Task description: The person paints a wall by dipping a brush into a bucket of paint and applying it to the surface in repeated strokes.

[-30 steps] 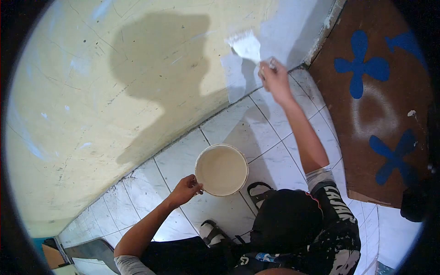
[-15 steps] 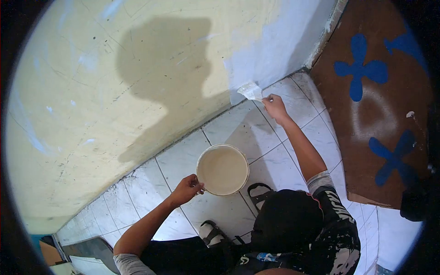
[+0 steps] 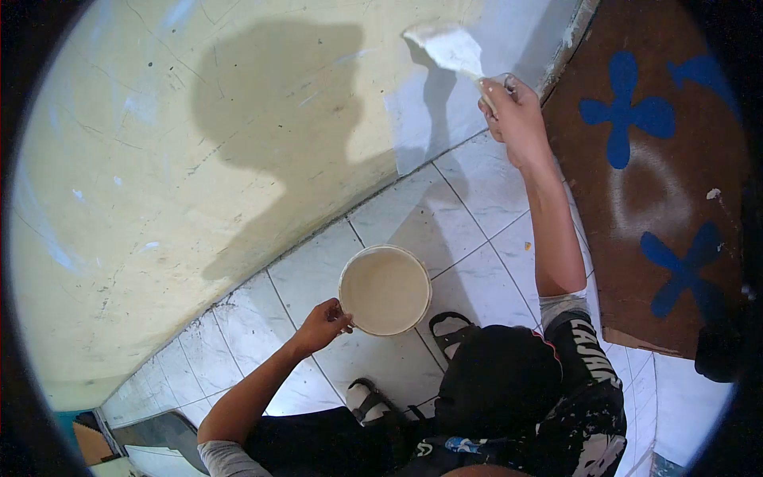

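My right hand (image 3: 513,118) grips the handle of a wide paint brush (image 3: 447,49), its bristles coated white. The brush is raised in front of the wall (image 3: 270,183) and casts a shadow on it. A pale, whitish painted area (image 3: 433,119) covers the wall's right end; the rest is yellowish and scuffed. My left hand (image 3: 324,326) is closed on the rim of a round bucket (image 3: 385,290) on the floor, which holds pale cream paint.
White tiles (image 3: 477,278) cover the floor, with a dirty seam along the wall's foot. At right stands a brown board (image 3: 628,199) with blue flower shapes. My sandalled feet (image 3: 369,401) are beside the bucket. A brown piece (image 3: 91,441) lies at lower left.
My right hand has lifted the brush from low by the wall's foot to higher up, nearer the camera. My left hand and the bucket have stayed put.
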Action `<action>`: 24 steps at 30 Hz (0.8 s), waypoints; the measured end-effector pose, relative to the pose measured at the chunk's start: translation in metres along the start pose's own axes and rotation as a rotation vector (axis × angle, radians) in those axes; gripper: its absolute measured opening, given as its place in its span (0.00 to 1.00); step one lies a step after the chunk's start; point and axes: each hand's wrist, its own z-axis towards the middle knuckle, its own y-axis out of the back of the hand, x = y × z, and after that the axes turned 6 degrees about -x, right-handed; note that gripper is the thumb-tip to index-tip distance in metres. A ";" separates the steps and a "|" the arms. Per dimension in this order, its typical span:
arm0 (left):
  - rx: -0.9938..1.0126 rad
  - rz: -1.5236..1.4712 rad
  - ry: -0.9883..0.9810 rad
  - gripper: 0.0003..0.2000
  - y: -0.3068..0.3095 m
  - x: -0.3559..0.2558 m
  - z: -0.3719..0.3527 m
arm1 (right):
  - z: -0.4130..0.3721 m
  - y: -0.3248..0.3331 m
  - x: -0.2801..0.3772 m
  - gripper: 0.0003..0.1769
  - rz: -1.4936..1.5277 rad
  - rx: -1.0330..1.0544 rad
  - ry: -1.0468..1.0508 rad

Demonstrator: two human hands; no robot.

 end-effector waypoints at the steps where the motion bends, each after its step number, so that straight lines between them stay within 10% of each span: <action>1: 0.000 -0.001 0.002 0.14 0.000 0.000 0.000 | -0.004 -0.004 -0.003 0.11 -0.001 0.001 -0.002; 14: 0.010 -0.013 -0.004 0.15 0.000 0.003 0.001 | -0.020 -0.020 -0.306 0.17 -0.336 -0.144 -0.038; 24: 0.028 0.045 -0.011 0.16 0.000 0.003 0.001 | -0.021 -0.046 -0.192 0.15 -0.363 -0.111 -0.160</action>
